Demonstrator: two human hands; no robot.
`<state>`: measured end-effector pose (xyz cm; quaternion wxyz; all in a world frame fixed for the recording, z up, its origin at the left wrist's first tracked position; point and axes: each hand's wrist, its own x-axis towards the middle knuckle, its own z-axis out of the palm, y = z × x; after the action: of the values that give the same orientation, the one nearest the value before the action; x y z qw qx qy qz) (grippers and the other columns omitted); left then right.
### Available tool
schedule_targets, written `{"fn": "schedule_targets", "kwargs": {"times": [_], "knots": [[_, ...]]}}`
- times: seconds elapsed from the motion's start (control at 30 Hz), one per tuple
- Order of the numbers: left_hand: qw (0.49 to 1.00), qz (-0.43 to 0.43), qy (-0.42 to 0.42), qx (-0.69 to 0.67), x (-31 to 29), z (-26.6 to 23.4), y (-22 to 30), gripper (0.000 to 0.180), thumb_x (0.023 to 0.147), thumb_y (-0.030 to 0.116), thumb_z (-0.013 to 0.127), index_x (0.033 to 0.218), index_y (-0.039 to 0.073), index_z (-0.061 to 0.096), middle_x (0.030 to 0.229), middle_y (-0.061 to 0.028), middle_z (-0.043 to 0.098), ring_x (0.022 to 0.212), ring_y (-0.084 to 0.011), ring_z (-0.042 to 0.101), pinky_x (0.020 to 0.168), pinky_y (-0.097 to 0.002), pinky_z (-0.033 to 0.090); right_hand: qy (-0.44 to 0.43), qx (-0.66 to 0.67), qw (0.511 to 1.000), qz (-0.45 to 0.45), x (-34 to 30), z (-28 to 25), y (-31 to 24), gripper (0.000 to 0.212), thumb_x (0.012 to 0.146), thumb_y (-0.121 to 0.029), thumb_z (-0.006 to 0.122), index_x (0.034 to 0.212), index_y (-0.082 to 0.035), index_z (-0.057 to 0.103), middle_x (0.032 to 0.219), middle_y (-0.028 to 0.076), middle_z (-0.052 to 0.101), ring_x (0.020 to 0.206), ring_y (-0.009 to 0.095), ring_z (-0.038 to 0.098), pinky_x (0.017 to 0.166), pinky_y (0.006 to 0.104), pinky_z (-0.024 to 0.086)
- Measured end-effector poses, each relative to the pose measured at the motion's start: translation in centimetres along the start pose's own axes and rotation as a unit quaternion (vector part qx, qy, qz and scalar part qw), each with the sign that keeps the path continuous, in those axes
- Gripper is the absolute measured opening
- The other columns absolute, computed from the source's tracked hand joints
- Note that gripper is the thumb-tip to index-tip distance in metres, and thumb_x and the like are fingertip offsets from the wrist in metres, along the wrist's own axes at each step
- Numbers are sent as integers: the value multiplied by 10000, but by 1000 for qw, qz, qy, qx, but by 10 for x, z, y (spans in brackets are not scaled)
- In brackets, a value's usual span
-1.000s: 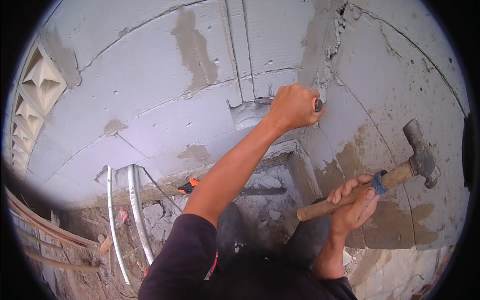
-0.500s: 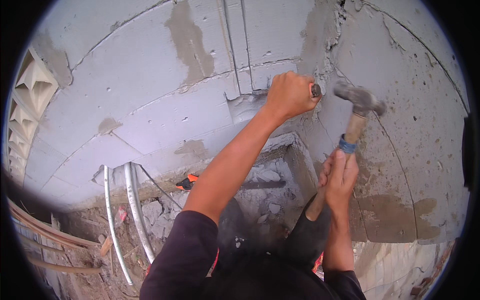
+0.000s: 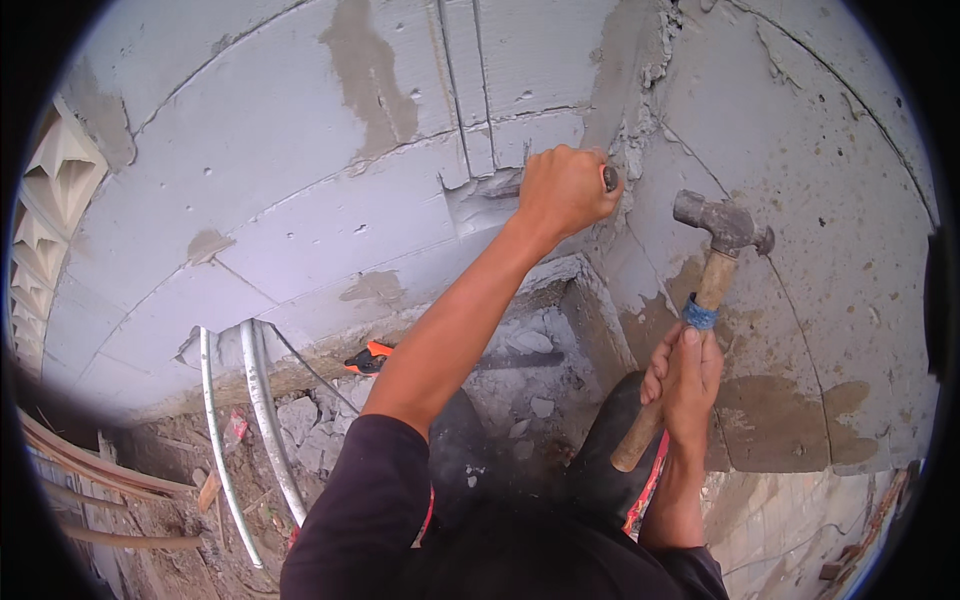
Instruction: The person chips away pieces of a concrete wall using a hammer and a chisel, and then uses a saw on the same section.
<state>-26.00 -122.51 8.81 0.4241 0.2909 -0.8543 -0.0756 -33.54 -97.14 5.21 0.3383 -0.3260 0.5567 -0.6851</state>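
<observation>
My left hand [image 3: 565,195] is closed in a fist round a chisel [image 3: 610,179]. Only the chisel's round, dark struck end shows, pointing right; its other end is hidden by the fist. Beside and behind that hand, a rough rectangular recess [image 3: 482,205] is cut into the grey block wall [image 3: 350,235]. My right hand [image 3: 687,375] grips a hammer [image 3: 715,280] by its wooden handle, just below a blue wrapping. The worn steel head sits right of the chisel's end and slightly lower, apart from it.
Two narrow vertical grooves run down to the recess. Below, grey rubble [image 3: 540,408] lies with a dark flat bar [image 3: 525,360] on it and an orange-and-black tool [image 3: 370,357]. Pale pipes [image 3: 262,410] rise at left. A stained wall [image 3: 800,330] stands close on the right.
The hammer and my right hand have moved slightly downward, and the hammer head is farther from the chisel. My left hand keeps its grip. The whole view has shifted a little.
</observation>
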Motion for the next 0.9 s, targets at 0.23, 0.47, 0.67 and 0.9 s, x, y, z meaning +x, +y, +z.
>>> {"fn": "schedule_targets", "kwargs": {"times": [0.23,0.47,0.67,0.9], "knots": [[990,124,51,-32,0,4,10,240,742,260,732,631,85,610,576,-109,615,542,-323,623,511,-404,489,3,8,1000,-30,-6,-7,1,286,1080,-288,429,992,-19,467,671,38,469,450,104,454,431,274,419],[979,130,145,-68,6,3,-1,225,721,217,736,616,93,578,551,-93,591,494,-317,602,463,-388,468,19,-33,991,-125,-14,11,-16,331,1082,-334,423,1007,-14,454,700,59,471,497,116,471,465,278,437],[976,120,165,-76,16,4,1,225,727,224,724,620,90,578,551,-108,592,497,-329,604,459,-392,466,115,60,945,-301,16,49,-35,369,1094,-390,391,1022,-32,453,712,72,472,495,120,449,439,285,419],[988,65,132,-49,14,9,-18,216,722,259,713,639,85,616,596,-134,628,560,-376,625,520,-451,498,51,-77,987,-134,7,25,-49,334,1103,-343,364,1002,-44,473,675,36,446,448,100,425,414,256,387]]}}
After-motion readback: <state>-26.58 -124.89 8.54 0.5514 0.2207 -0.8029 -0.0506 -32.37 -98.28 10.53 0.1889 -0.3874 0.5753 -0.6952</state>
